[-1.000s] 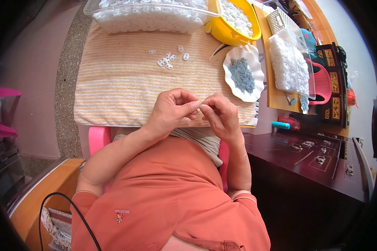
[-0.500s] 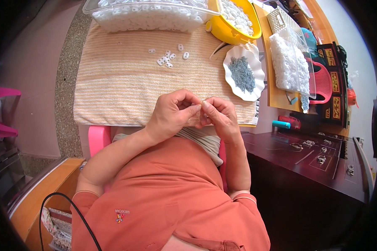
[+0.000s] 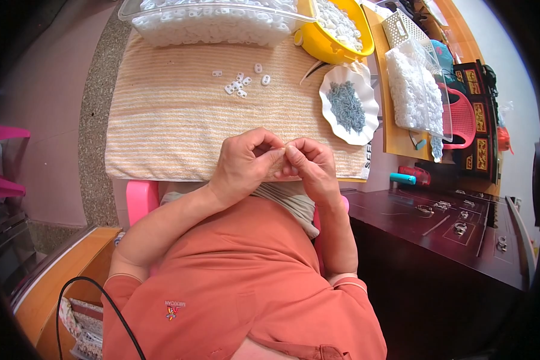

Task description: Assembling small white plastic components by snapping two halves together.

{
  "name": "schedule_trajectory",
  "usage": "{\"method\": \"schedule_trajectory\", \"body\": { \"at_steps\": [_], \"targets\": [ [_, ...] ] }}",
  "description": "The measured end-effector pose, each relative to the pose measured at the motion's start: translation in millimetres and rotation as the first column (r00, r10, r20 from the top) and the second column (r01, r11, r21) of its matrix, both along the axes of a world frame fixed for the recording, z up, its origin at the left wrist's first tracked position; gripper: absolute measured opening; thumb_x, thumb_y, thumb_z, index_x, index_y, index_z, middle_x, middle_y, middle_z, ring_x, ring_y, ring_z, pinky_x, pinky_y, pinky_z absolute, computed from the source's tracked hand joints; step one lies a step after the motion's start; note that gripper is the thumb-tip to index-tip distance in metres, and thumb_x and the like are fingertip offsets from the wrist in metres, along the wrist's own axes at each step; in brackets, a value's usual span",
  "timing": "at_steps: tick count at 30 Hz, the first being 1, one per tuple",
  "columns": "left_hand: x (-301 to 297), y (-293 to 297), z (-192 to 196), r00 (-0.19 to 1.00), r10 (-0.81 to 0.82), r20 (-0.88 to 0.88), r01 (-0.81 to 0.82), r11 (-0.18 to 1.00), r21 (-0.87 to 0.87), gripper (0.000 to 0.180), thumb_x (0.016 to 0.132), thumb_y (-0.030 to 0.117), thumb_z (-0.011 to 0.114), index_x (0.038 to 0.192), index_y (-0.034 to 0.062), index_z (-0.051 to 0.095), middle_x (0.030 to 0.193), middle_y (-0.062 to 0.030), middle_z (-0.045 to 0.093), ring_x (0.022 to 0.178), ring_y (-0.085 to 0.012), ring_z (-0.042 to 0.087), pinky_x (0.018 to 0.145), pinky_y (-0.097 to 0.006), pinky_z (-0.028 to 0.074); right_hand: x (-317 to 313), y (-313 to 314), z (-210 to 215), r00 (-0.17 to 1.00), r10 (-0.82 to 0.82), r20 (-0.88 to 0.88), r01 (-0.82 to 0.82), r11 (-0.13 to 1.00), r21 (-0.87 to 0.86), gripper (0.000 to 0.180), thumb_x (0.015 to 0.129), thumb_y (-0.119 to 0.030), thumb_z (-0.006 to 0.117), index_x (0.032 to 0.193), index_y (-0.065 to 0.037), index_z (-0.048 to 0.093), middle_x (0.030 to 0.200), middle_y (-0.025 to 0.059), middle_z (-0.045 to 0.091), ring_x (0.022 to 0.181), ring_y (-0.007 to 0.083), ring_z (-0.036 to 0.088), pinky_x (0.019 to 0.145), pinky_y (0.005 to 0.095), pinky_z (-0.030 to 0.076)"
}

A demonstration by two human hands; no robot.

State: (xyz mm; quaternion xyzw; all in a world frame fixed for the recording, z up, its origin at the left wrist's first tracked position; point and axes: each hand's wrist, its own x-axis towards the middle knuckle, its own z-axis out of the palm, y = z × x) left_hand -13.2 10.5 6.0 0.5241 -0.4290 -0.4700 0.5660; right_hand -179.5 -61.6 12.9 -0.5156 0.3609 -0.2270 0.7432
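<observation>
Above the near edge of a striped towel, my two hands meet fingertip to fingertip. My left hand is closed in a pinch, thumb against forefinger. My right hand pinches at the same spot, its other fingers curled. Whatever sits between the fingertips is too small and covered to make out. Farther off on the towel lie several small white plastic pieces with holes. A white scalloped dish to the right holds many small grey-blue pieces. Beside it lies a pair of dark-tipped tweezers.
At the towel's far side stand a clear bin of white pieces and a yellow basin. Another clear box of white pieces stands to the right. A dark cabinet is close by my right arm; a black cable curves at lower left.
My right hand has shifted slightly left and its fingers have curled a little closer to my left hand. The pieces on the towel and the dish stay put.
</observation>
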Motion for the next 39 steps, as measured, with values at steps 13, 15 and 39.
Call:
{"method": "schedule_trajectory", "body": {
  "at_steps": [13, 15, 39],
  "targets": [
    [-1.4, -2.3, -4.7, 0.993, 0.039, -0.108, -0.036, 0.999, 0.03, 0.007, 0.085, 0.002, 0.068, 0.091, -0.0006, 0.064, 0.078, -0.0018, 0.065, 0.071, -0.0053, 0.059, 0.062, -0.02, 0.048, 0.8, 1.2, -2.4, 0.999, -0.037, 0.027, 0.039, 0.998, -0.059, 0.016, 0.095, -0.011, 0.059, 0.096, 0.004, 0.062, 0.076, 0.0051, 0.062, 0.067, 0.012, 0.063, 0.064, 0.0259, 0.058],
    [-0.8, -2.3, -5.0, 0.992, 0.034, -0.12, -0.03, 0.999, 0.036, 0.009, 0.085, 0.003, 0.068, 0.092, -0.0012, 0.065, 0.079, -0.0035, 0.066, 0.073, -0.0065, 0.061, 0.065, -0.022, 0.051, 1.0, 1.8, -4.7, 0.998, -0.051, 0.043, 0.053, 0.997, -0.059, 0.015, 0.095, -0.01, 0.059, 0.096, 0.004, 0.062, 0.076, 0.0053, 0.063, 0.067, 0.0124, 0.064, 0.064, 0.0256, 0.058],
    [0.0, -5.8, -12.0, 0.943, -0.036, -0.331, 0.039, 0.999, 0.001, 0.007, 0.088, 0.001, 0.065, 0.093, -0.0018, 0.061, 0.083, -0.003, 0.064, 0.073, -0.007, 0.06, 0.066, -0.021, 0.051, 0.3, 1.2, -9.2, 0.987, -0.066, 0.144, 0.081, 0.992, -0.1, 0.015, 0.091, -0.001, 0.06, 0.102, 0.008, 0.062, 0.085, 0.0116, 0.065, 0.07, 0.0145, 0.064, 0.065, 0.0291, 0.059]
  ]
}}
